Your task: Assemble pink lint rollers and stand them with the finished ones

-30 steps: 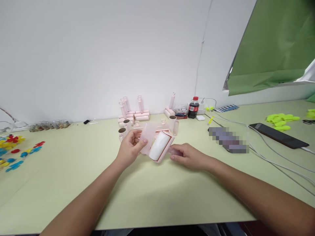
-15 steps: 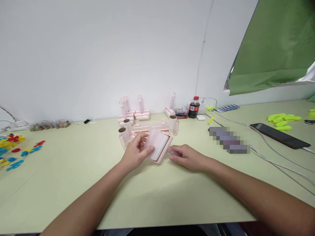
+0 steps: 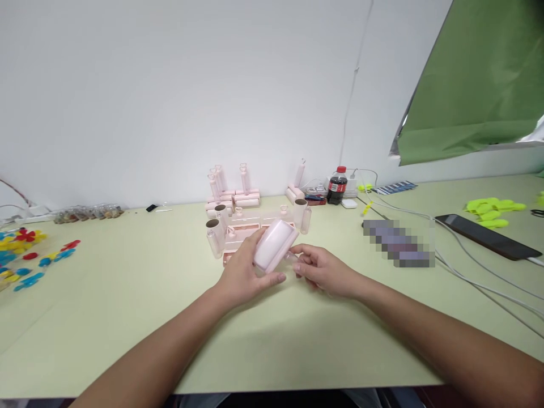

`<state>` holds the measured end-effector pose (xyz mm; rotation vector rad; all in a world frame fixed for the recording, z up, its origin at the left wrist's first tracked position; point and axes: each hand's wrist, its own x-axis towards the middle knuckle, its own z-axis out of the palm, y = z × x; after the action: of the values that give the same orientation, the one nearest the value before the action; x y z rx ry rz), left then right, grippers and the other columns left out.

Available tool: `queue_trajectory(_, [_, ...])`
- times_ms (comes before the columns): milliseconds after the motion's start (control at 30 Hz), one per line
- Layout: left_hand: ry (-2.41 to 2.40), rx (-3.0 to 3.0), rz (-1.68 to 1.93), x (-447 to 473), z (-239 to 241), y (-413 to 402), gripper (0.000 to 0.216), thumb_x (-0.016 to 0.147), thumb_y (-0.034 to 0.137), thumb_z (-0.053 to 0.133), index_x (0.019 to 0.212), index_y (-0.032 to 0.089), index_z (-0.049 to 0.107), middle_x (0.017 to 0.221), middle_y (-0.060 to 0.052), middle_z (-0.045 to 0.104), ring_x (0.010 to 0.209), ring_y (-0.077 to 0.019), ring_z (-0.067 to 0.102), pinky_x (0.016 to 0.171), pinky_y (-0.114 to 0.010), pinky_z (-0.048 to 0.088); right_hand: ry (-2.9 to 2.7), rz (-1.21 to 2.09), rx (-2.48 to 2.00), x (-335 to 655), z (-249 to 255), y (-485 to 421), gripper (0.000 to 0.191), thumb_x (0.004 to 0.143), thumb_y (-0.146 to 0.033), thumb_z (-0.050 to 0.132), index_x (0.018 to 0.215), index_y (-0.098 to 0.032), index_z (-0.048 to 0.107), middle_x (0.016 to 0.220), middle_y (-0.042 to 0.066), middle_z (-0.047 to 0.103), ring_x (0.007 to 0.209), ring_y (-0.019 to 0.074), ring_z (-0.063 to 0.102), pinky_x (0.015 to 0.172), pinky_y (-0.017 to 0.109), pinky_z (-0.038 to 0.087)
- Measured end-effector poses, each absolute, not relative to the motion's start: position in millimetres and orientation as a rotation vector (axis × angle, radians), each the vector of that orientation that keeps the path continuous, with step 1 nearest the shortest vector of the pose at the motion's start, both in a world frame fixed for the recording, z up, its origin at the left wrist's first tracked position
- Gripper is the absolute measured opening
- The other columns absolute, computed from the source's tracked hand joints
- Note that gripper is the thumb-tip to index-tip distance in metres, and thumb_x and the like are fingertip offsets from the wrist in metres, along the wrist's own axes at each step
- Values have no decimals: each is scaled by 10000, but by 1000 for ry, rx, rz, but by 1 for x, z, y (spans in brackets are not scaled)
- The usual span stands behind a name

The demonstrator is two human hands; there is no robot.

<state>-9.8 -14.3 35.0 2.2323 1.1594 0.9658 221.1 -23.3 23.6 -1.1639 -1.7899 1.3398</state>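
Head view: a pink lint roller is held between both hands just above the pale green surface.

The covered roll is clasped from below and from the side by the left hand, fingers curled round it, so that it is kept steady and tilted; its clear handle is pinched by the fingers of the right hand, closed on that end. More pink rollers and cardboard cores are grouped just behind, within easy reach. A cola bottle, cables and a dark tablet are set well apart to the right; coloured plastic pieces lie far left.
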Motion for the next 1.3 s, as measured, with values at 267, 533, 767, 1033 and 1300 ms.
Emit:
queue_trajectory(267, [1273, 1668, 1184, -6, 34, -10, 621, 724, 366, 711, 1279, 244, 461, 1112, -72, 620, 839, -210, 640, 665, -320, 537, -1500, 1467, -755, 235, 56, -38, 362, 826, -431, 671, 1120, -233, 598, 1185, 98, 647, 954, 229, 683, 867, 406, 545])
queue_trajectory(533, [739, 1038, 1164, -7, 41, -3, 676, 781, 657, 507, 1274, 203, 421, 1040, -121, 641, 731, -241, 699, 367, -225, 451, -1592, 723, -779, 211, 106, -23, 221, 795, -365, 740, 923, -223, 629, 802, 28, 662, 698, 189, 695, 654, 344, 605])
queue_trajectory(767, [854, 1108, 1238, 7, 32, -11, 481, 814, 534, 562, 1131, 177, 502, 970, -89, 664, 607, -151, 655, 313, -158, 310, -1512, 368, -872, 210, 155, 98, 190, 802, -286, 703, 816, -220, 525, 799, -1, 574, 554, 129, 630, 549, 318, 587])
queue_trajectory(1033, [759, 1345, 838, 30, -2, -41, 293, 775, 364, 670, 945, 129, 631, 737, -13, 589, 567, -81, 528, 546, -229, 480, -1497, 347, -1388, 202, 139, 214, 208, 764, -178, 666, 926, -186, 537, 926, 52, 603, 572, 149, 638, 587, 339, 551])
queue_trajectory(1300, [802, 1280, 747, 30, -3, -42, 252, 775, 341, 654, 904, 125, 644, 675, -5, 561, 572, -92, 504, 544, -241, 460, -1566, 411, -1561, 201, 114, 260, 275, 743, -182, 698, 977, -164, 555, 770, 70, 655, 571, 177, 619, 601, 349, 519])
